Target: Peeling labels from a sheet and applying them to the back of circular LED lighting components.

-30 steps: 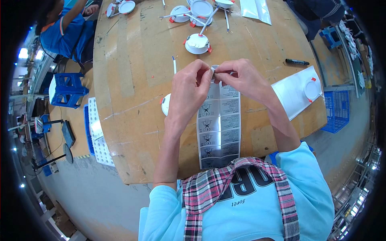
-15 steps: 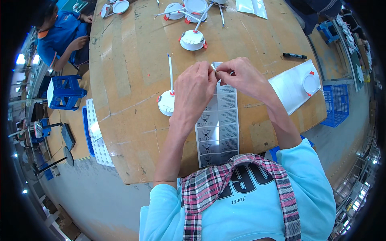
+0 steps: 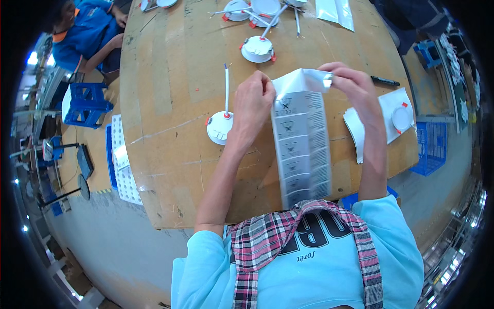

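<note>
A long silvery strip of printed labels (image 3: 302, 154) hangs between my hands, its lower end near my apron. My left hand (image 3: 253, 105) pinches the strip's upper left corner. At the upper right, my right hand (image 3: 358, 92) has its fingers closed at the curled, shiny end; its thumb is mostly hidden. The strip's top is bent over, showing a plain white face. Just left of my left wrist lies a round white downlight (image 3: 219, 129) with red clips and a white cable standing up from it. Another such downlight (image 3: 257, 50) sits farther away.
Several more downlights (image 3: 265, 7) crowd the table's far side, near a white sheet (image 3: 334, 13). Right of my right hand are a black marker (image 3: 385, 81) and white sheets (image 3: 383, 105) with a small round lamp (image 3: 401, 119). A co-worker in blue (image 3: 90, 36) sits at the far left.
My hands have moved apart, the right one going rightward. The label strip is lifted and shifted right, its top now bent over. The sheets at right now show a curled near edge.
</note>
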`<action>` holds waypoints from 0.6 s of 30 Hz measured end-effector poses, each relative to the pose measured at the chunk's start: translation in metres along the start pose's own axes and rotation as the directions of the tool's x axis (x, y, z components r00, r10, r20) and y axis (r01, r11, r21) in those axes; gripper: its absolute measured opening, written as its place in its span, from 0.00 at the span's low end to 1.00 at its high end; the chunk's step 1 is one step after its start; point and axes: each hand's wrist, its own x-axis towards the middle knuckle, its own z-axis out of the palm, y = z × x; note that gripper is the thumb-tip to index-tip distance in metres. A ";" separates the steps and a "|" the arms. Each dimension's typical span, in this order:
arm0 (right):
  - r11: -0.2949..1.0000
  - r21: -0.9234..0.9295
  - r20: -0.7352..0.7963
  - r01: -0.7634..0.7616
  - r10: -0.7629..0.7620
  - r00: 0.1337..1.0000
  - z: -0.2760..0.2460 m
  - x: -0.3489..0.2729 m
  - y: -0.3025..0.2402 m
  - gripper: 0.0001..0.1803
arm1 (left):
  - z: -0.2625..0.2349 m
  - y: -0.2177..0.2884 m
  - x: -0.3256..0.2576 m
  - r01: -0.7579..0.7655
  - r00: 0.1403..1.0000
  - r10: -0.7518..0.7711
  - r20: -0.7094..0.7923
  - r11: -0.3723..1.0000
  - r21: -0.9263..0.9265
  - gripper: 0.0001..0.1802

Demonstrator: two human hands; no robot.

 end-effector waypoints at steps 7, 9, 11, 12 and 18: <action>0.767 0.568 -0.270 0.299 -0.169 0.948 -0.072 -0.028 0.009 0.21 | 0.009 -0.010 0.005 -0.070 0.997 0.065 0.033 0.985 0.155 0.08; 0.681 0.646 -0.341 0.346 -0.148 0.928 -0.090 -0.033 0.009 0.23 | 0.009 -0.010 0.007 -0.104 0.994 0.097 0.041 0.972 0.212 0.09; 0.408 0.789 -0.281 0.459 -0.425 0.860 -0.102 -0.030 0.007 0.25 | 0.006 -0.007 0.009 -0.067 0.992 0.028 0.124 0.944 0.322 0.08; 0.388 0.809 -0.266 0.442 -0.429 0.863 -0.103 -0.028 0.005 0.26 | 0.005 -0.004 0.008 -0.090 0.990 0.051 0.131 0.946 0.310 0.08; 0.888 0.317 -0.283 0.334 -0.248 0.927 -0.066 -0.024 -0.021 0.22 | 0.008 0.024 -0.031 -0.243 0.952 0.280 -0.125 0.938 0.246 0.26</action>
